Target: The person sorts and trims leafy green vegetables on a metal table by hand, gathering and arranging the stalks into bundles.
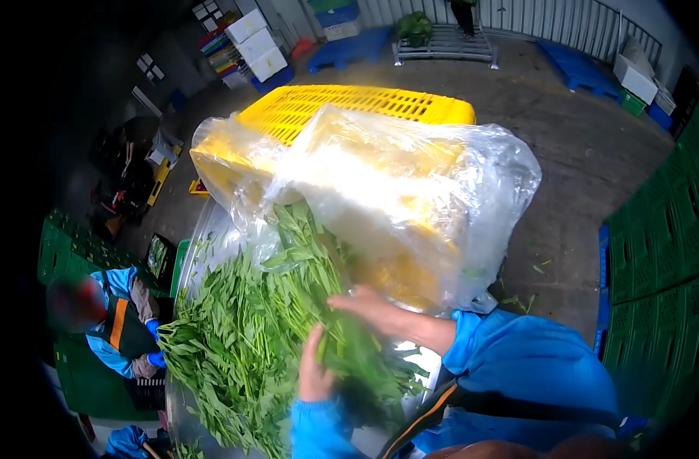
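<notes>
Long leafy green vegetables [235, 336] lie heaped on a metal table [200, 245]. Both my hands are around a bunch of them near the heap's right side, blurred by motion. My left hand [316, 371] holds the bunch from the near side, its thumb pointing up. My right hand [365, 310] grips it from the right, the fingers partly hidden. Just beyond is a yellow crate [357, 99], tipped on its side and lined with a clear plastic bag [334, 168]. Some leaves reach the bag's edge.
A co-worker in blue gloves [157, 358] stands at the table's left side; another person's blue sleeve [128, 441] shows at the lower left. Stacked green crates [663, 252] line the right. White boxes [259, 47], blue pallets [349, 50] and a metal rack [445, 46] are farther back.
</notes>
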Tool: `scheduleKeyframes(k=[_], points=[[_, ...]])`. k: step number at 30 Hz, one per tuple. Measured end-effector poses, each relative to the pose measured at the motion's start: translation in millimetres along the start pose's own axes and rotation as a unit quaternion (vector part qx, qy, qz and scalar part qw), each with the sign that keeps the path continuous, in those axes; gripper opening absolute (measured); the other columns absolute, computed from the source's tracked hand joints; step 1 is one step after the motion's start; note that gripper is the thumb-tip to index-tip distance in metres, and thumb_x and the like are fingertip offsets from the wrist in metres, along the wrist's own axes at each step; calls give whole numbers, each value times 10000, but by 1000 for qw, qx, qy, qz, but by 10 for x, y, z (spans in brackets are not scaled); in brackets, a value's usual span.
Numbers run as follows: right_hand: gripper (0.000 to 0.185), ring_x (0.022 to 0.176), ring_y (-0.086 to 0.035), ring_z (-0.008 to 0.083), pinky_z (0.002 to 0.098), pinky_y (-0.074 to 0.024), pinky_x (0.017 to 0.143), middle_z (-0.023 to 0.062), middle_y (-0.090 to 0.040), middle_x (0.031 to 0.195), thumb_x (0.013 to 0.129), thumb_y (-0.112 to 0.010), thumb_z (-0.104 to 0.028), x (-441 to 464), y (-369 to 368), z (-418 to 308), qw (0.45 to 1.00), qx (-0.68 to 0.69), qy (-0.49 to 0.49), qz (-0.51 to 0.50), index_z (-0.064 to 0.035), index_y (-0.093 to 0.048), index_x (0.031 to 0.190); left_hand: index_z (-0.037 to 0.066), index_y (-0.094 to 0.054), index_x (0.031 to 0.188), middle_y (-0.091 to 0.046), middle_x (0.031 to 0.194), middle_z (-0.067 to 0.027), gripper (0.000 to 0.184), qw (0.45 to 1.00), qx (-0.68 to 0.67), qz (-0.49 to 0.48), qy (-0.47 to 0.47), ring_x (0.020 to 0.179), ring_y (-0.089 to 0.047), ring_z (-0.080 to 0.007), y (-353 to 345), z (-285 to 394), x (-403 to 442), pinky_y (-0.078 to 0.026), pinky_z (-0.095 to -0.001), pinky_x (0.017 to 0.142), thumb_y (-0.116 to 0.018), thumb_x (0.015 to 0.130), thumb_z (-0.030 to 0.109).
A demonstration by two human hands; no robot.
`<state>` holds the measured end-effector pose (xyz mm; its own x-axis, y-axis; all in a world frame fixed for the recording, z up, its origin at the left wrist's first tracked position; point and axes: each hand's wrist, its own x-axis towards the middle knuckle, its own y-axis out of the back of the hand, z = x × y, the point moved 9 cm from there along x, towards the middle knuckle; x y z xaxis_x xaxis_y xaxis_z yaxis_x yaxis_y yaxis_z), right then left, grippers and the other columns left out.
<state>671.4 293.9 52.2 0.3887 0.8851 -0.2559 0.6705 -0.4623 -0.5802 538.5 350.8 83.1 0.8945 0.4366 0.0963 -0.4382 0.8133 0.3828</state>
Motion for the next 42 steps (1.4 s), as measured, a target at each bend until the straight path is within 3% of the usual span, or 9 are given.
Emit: scheduleKeyframes(k=[3, 5, 7, 12, 14, 26, 32, 35, 42], points=[[288, 801, -586, 86, 263, -488, 710, 20, -629, 903, 882, -638, -254, -168, -174, -146, 999, -2, 43, -25, -29, -612, 1060, 8, -386, 1347, -422, 1338, -193, 664, 999, -31, 3, 27, 1262, -419, -320, 25, 285, -125, -363, -387, 1053, -579, 728, -133], [305, 836, -582, 86, 270, -486, 732, 26, -628, 937, 886, -636, -249, -218, -280, -121, 997, 16, 64, -44, -27, -599, 1091, 13, -428, 1312, -493, 1267, -175, 527, 876, -383, 109, 271, 1178, -500, -278, -9, -14, -163, -445, -367, 967, -585, 810, -13], [308, 841, -583, 88, 272, -485, 738, 28, -629, 944, 885, -638, -248, -313, -395, -113, 996, 16, 73, -53, -26, -596, 1094, 18, -454, 1286, -530, 1224, -158, 449, 840, -440, 148, 281, 1120, -543, -249, -34, 433, -311, -488, -350, 907, -576, 857, 62], [364, 815, -591, 98, 265, -496, 725, 39, -639, 920, 857, -665, -281, -751, -686, -29, 995, -26, 86, -46, -6, -602, 1088, 11, -469, 1246, -611, 1091, -114, 392, 876, -393, 177, 216, 937, -633, -217, 93, 711, -737, -541, -319, 769, -559, 899, 169], [388, 723, -604, 100, 256, -511, 642, 38, -646, 831, 831, -689, -304, -1033, -875, -10, 996, -11, 74, -53, 15, -621, 1041, 34, -429, 1289, -573, 1153, -100, 437, 877, -406, 167, 198, 1003, -591, -203, 120, 829, -968, -512, -310, 811, -573, 892, 143], [319, 926, -590, 97, 265, -498, 798, 63, -627, 1051, 887, -634, -175, -2187, -2368, 1206, 974, 12, 13, -225, 5, -560, 1139, 24, -390, 1328, -550, 1194, -112, 530, 837, -408, 330, 158, 1039, -570, -219, 615, 863, -3314, -483, -333, 867, -602, 848, 101], [347, 867, -581, 93, 260, -490, 769, 28, -637, 944, 821, -703, -198, -2380, -3032, 1543, 931, -113, 82, -337, 8, -588, 1075, 6, -397, 1327, -550, 1206, -126, 556, 810, -362, 454, 85, 1040, -581, -227, 817, 863, -4174, -491, -346, 864, -617, 833, 136], [364, 809, -606, 99, 268, -504, 722, 45, -662, 920, 784, -728, -224, -2249, -3170, 1771, 900, -271, -18, -341, 1, -624, 1050, -1, -488, 1252, -591, 1140, -105, 452, 803, -350, 474, 88, 974, -603, -211, 826, 722, -4319, -503, -349, 828, -615, 847, 156], [303, 726, -541, 71, 220, -428, 652, -13, -596, 820, 816, -667, -291, -1762, -3348, 2064, 885, -314, -79, -333, -45, -596, 978, 49, -351, 1322, -527, 1194, -77, 544, 669, -447, 584, -103, 1049, -543, -166, 955, 264, -4111, -462, -323, 908, -629, 855, 62]])
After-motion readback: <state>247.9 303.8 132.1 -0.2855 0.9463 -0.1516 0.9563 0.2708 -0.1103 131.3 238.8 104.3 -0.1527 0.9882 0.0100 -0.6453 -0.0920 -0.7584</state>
